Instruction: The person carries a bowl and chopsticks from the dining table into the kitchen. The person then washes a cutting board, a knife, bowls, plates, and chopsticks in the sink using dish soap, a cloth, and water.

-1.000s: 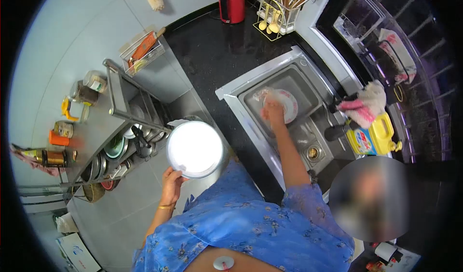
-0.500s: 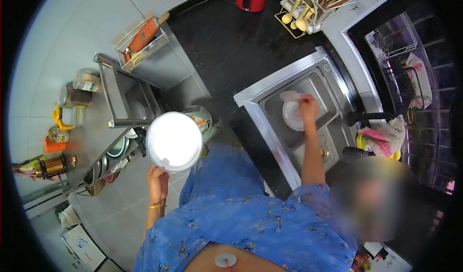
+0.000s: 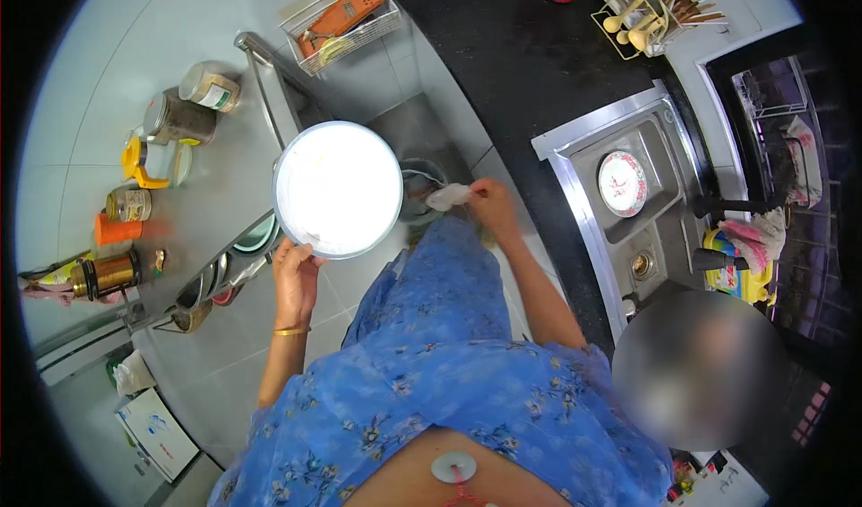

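Observation:
My left hand [image 3: 294,282] grips the lower edge of a round dish [image 3: 338,188], bright white inside with a grey rim; glare hides its depth and any contents. My right hand [image 3: 492,203] pinches a crumpled, whitish, see-through piece that looks like a plastic bag [image 3: 448,197]. This hangs over or beside the mouth of a bin [image 3: 415,173] on the floor, partly covered by the dish. In the sink [image 3: 664,209] lies a white plate [image 3: 622,184] with a red patterned rim, apart from both hands.
A steel shelf unit [image 3: 211,215] with jars stands on the left, bowls beneath it. A wire basket [image 3: 359,35] holds an orange grater. Black counter [image 3: 494,67] runs around the sink. A cutlery rack [image 3: 642,17] stands at the back right, and a yellow packet [image 3: 727,264] beside the sink.
My right hand has moved left from the sink to the bin, carrying the whitish piece away from the plate. The view has shifted; my left hand still holds the dish.

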`<state>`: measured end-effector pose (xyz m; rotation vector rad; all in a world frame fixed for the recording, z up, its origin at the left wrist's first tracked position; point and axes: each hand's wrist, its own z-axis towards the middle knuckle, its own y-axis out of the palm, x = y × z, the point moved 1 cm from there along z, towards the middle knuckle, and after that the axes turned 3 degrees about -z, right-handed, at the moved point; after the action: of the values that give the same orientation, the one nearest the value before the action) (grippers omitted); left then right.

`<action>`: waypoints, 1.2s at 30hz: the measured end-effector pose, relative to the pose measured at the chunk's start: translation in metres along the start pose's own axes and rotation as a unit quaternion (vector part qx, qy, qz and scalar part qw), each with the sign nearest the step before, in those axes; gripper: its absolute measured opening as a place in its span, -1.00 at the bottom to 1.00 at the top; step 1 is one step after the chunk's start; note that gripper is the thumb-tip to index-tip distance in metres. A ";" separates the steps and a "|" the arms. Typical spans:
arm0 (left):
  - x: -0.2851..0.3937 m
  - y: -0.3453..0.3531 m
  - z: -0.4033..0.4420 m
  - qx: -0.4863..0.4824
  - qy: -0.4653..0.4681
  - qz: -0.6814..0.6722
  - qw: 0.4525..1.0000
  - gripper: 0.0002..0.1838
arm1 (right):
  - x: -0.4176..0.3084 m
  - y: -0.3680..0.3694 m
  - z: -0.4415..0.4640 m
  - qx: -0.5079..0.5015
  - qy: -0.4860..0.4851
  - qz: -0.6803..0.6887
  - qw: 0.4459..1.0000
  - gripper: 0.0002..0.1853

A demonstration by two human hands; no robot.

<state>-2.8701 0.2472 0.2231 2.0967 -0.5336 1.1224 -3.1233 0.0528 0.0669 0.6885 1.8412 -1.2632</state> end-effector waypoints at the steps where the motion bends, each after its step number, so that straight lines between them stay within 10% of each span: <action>1: 0.003 -0.005 -0.004 0.002 0.001 -0.003 1.000 -0.67 | 0.019 0.036 0.009 -0.002 0.000 0.005 1.000 -0.88; 7: 0.015 -0.030 -0.032 0.056 -0.009 0.026 0.998 -0.63 | 0.056 0.164 0.035 -0.043 0.112 -0.042 0.992 -0.66; 15: -0.004 -0.048 -0.024 0.030 -0.058 0.022 0.998 -0.69 | 0.074 0.119 0.016 -0.047 0.065 -0.139 0.987 -0.61; 22: -0.055 0.035 0.039 -0.108 -0.123 0.034 0.986 -0.71 | 0.056 -0.039 -0.070 -0.028 0.164 0.076 0.983 -0.58; 26: -0.111 0.115 0.102 -0.178 -0.167 0.056 0.968 -0.91 | 0.076 -0.159 -0.128 0.157 0.159 0.459 0.860 -0.80; 32: -0.190 0.243 0.172 -0.220 -0.175 0.048 0.958 -0.93 | 0.111 -0.374 -0.190 0.560 0.087 0.223 0.794 -0.77; 36: -0.218 0.296 0.194 -0.213 -0.164 0.037 0.963 -0.90 | 0.084 -0.475 -0.175 0.534 0.132 0.125 0.826 -0.49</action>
<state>-3.0669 -0.0890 0.0773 1.8930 -0.9285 0.6238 -3.5931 0.0465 0.2724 1.6972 1.0101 -2.0542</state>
